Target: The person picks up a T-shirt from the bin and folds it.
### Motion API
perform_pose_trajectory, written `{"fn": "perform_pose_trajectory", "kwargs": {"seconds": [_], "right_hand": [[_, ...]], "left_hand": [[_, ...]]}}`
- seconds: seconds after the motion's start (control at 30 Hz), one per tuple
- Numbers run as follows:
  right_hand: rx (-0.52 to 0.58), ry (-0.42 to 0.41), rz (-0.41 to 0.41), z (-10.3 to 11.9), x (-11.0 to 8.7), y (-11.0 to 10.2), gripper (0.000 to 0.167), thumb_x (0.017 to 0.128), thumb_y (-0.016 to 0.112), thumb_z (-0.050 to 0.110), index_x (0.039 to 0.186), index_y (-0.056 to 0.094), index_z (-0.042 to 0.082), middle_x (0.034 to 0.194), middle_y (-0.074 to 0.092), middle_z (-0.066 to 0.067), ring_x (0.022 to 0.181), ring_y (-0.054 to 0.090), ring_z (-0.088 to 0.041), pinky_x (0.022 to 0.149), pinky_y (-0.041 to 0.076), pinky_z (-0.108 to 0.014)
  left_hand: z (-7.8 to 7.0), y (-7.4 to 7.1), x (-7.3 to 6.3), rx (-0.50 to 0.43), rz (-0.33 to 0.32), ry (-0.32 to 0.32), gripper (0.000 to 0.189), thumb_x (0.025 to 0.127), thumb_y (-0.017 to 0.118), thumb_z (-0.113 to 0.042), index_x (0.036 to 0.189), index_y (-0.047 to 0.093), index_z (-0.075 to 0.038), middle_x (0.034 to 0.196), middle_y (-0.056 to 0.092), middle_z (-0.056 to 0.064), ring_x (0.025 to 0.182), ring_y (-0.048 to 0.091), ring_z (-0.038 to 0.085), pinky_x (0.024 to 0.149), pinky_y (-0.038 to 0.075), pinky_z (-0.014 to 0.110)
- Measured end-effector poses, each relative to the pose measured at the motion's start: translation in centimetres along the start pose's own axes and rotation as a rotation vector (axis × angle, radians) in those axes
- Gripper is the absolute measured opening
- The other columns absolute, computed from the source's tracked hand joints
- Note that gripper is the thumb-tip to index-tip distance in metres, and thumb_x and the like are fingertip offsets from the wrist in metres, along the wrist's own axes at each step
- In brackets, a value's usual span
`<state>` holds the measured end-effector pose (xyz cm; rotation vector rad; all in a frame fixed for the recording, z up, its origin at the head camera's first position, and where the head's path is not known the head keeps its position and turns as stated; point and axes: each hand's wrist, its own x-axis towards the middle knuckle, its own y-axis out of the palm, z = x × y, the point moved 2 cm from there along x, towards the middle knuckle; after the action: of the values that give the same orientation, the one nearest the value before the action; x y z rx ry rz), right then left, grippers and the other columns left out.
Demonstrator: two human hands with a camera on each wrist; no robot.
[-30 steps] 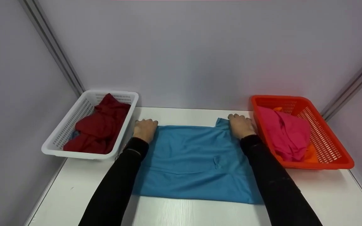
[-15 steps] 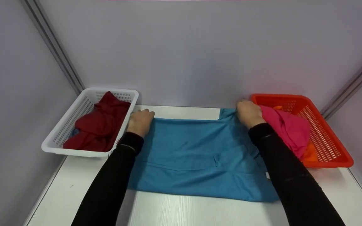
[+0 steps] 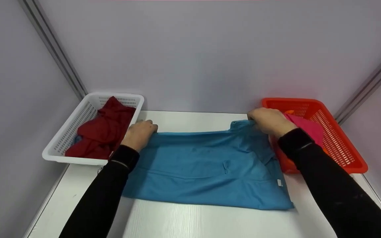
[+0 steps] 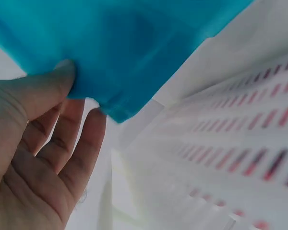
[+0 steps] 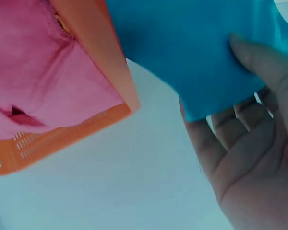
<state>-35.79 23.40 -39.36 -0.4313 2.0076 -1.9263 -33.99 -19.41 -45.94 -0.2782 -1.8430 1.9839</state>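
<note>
A blue shirt (image 3: 190, 165) lies spread sideways over the table, with a small white label (image 3: 279, 182) near its right end. At its far left corner, my left hand (image 3: 140, 134) pinches the cloth between thumb and fingers; the left wrist view shows the thumb (image 4: 53, 86) on top of the fabric. My right hand (image 3: 271, 120) grips the sleeve end at the far right, thumb (image 5: 259, 55) above and fingers beneath. The far edge stretches between both hands, raised at the right, while the near part lies on the tabletop with soft creases.
To the left stands a white basket (image 3: 53, 150) holding a dark red cloth (image 3: 103, 132). An orange-red basket (image 3: 346, 148) on the right holds a pink cloth (image 3: 311, 130) and something orange; my right forearm reaches across it. A grey wall (image 3: 197, 59) rises behind the white table (image 3: 164, 219).
Both hands have moved apart, the left toward the white basket and the right toward the orange-red one. The shirt's far edge is drawn wider, and the label at its right end now shows.
</note>
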Motion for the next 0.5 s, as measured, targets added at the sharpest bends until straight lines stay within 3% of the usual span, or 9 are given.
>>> {"fn": "perform_pose_trajectory", "kwargs": {"seconds": [0.13, 0.27, 0.5], "right_hand": [[-0.014, -0.070, 0.079, 0.8, -1.6, 0.4, 0.035, 0.065, 0.079, 0.028, 0.095, 0.061, 0.023, 0.075, 0.056, 0.006, 0.066, 0.050, -0.014, 0.059, 0.049, -0.030], [-0.007, -0.140, 0.104, 1.7, -3.3, 1.4, 0.030, 0.065, 0.078, 0.029, 0.089, 0.061, 0.024, 0.071, 0.053, 0.008, 0.063, 0.050, -0.012, 0.058, 0.048, -0.027], [0.016, -0.178, 0.167, 3.4, -6.0, 3.9, 0.035, 0.063, 0.080, 0.030, 0.094, 0.063, 0.027, 0.073, 0.056, 0.010, 0.063, 0.050, -0.008, 0.061, 0.049, -0.025]], "left_hand": [[-0.3, 0.1, -1.3, -0.017, -0.005, 0.043, 0.028, 0.073, 0.064, 0.006, 0.093, 0.067, -0.014, 0.085, 0.058, 0.007, 0.075, 0.055, 0.023, 0.060, 0.048, 0.035], [-0.7, 0.1, -2.6, -0.019, -0.034, 0.095, 0.029, 0.072, 0.064, 0.006, 0.092, 0.068, -0.014, 0.083, 0.058, 0.006, 0.073, 0.055, 0.021, 0.061, 0.048, 0.034], [-1.4, 0.2, -4.4, -0.029, -0.026, 0.119, 0.028, 0.069, 0.067, 0.005, 0.087, 0.068, -0.016, 0.080, 0.057, 0.003, 0.070, 0.053, 0.022, 0.058, 0.047, 0.034]]}}
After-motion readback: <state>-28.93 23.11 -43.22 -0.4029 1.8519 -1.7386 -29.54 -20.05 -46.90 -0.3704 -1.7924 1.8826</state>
